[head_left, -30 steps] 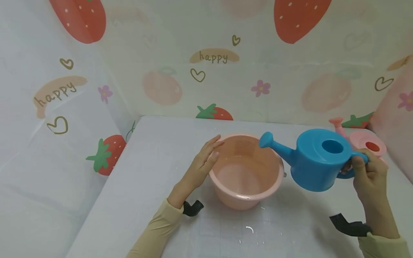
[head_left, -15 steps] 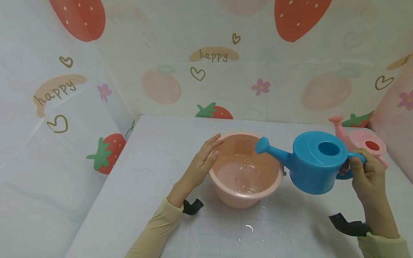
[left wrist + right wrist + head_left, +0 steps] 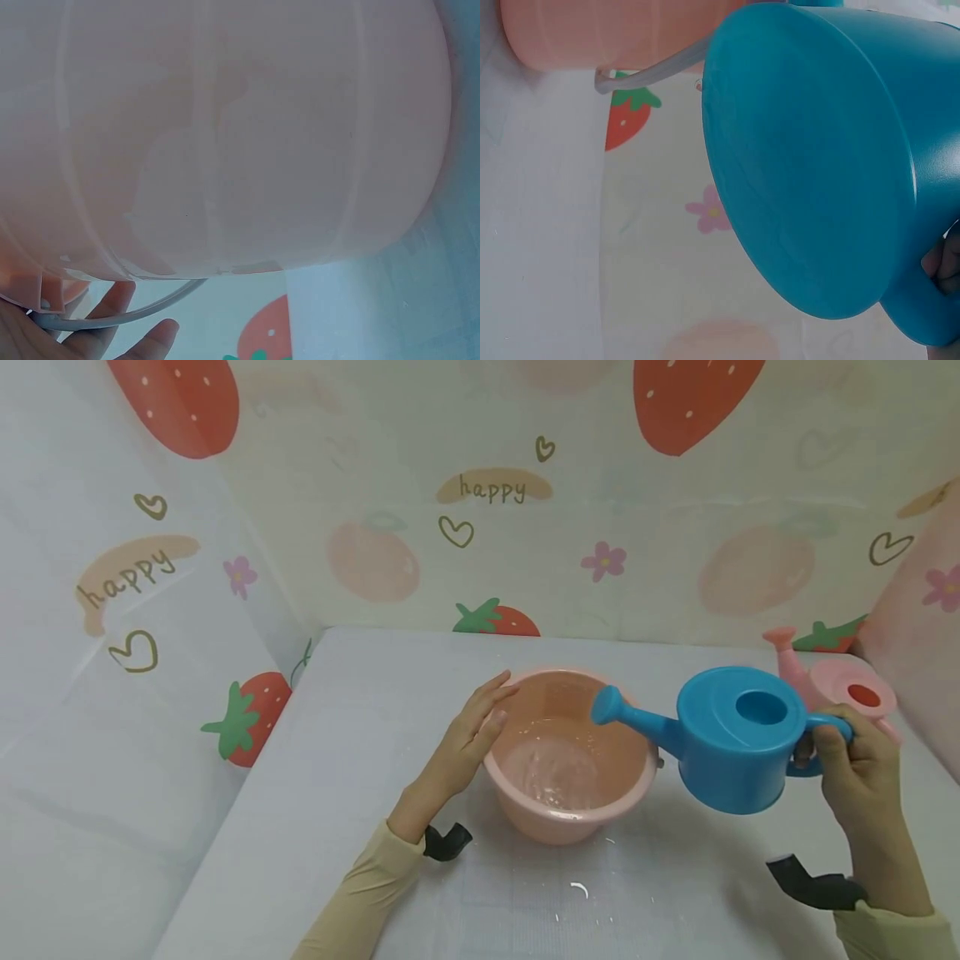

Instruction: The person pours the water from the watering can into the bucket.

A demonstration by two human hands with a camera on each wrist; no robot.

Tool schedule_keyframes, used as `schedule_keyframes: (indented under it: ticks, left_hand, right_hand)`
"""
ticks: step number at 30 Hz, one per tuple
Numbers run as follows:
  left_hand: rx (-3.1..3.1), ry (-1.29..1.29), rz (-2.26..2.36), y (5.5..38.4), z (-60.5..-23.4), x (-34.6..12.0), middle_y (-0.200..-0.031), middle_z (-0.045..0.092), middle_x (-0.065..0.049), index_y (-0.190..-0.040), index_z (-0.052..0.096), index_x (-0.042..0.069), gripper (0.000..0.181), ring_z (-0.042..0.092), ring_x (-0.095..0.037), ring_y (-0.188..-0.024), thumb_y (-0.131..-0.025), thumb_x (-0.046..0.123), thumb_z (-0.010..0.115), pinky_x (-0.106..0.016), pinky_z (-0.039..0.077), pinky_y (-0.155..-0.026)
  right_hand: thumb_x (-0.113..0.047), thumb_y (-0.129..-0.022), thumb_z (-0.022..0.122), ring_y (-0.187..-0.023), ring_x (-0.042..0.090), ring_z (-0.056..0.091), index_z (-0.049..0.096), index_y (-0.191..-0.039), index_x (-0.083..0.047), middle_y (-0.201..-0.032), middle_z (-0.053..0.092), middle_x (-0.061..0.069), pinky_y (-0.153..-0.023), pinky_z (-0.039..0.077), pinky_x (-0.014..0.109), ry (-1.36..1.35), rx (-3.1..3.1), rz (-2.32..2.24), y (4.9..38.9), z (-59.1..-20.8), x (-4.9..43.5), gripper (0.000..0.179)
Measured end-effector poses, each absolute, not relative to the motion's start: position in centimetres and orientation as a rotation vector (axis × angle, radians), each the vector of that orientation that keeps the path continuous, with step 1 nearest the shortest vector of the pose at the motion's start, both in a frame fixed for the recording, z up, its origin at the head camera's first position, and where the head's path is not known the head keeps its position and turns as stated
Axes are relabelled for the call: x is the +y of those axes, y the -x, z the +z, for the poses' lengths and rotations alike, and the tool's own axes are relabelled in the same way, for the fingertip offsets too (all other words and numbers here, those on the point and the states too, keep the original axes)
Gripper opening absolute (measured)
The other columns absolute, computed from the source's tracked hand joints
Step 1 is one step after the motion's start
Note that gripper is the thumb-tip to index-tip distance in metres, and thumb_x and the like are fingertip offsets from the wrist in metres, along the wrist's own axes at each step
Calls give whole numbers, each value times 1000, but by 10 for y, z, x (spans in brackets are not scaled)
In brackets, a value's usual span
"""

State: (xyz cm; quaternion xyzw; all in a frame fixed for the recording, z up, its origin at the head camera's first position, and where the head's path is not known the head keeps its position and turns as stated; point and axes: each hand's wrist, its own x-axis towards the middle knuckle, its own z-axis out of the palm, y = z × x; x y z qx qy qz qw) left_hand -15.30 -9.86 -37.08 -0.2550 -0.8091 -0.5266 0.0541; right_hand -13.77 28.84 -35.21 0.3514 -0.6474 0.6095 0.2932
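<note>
In the head view, a light pink bucket (image 3: pixel 551 831) stands on the white table, with rippling water (image 3: pixel 558 772) at its bottom. My left hand (image 3: pixel 463 743) rests against its left rim, fingers extended; the left wrist view shows fingers beside the grey carrying handle (image 3: pixel 154 306). My right hand (image 3: pixel 862 768) grips the handle of a blue watering can (image 3: pixel 731 768), holding it up on the bucket's right. Its spout dips left, with the sprinkler head (image 3: pixel 606 705) over the bucket. Small drops show below that head. The right wrist view looks at the can's underside (image 3: pixel 802 165).
A pink watering can (image 3: pixel 823 678) stands at the back right, partly behind the blue one and my right hand. Wet spots dot the white table (image 3: pixel 585 902) in front of the bucket. Strawberry-printed sheets (image 3: pixel 645 485) line the back and sides.
The blue watering can has dipped slightly, its sprinkler head moving down and left over the bucket. Ripples and drops have appeared in the bucket. My left hand has stayed at the rim.
</note>
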Motion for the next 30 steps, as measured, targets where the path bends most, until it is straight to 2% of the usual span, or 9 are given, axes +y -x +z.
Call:
schedule_keyframes:
  ticks: [16, 25, 29, 30]
  left_hand:
    - [-2464, 757, -1595, 152, -370, -98, -150, 28, -14, -136, 43, 1, 40, 25, -27, -139, -98, 15, 37, -52, 30, -106]
    - [-2459, 763, -1598, 153, -370, -97, -149, 28, -13, -135, 44, 0, 40, 24, -27, -139, -97, 10, 38, -50, 28, -107]
    - [-2464, 764, -1595, 152, -369, -97, -150, 28, -13, -135, 44, 1, 39, 24, -27, -139, -98, 10, 37, -51, 28, -107]
    - [-2463, 767, -1586, 155, -374, -98, -150, 28, -12, -136, 44, 3, 40, 24, -25, -139, -99, 15, 37, -50, 28, -107]
  right_hand:
    - [-6, -91, 55, -64, 8, 53, 52, -77, 17, -69, 55, 6, -66, 48, 11, -932, -1732, 1567, 136, -345, 285, 27]
    - [-5, -92, 54, -62, 6, 53, 50, -76, 18, -68, 54, 5, -65, 48, 10, -872, -1781, 1498, 134, -345, 285, 28]
    - [-4, -91, 54, -62, 6, 52, 49, -76, 18, -68, 54, 4, -65, 48, 10, -851, -1799, 1468, 132, -345, 285, 28]
    - [-4, -91, 54, -62, 6, 52, 49, -76, 18, -68, 54, 4, -65, 48, 10, -851, -1801, 1468, 132, -345, 285, 28]
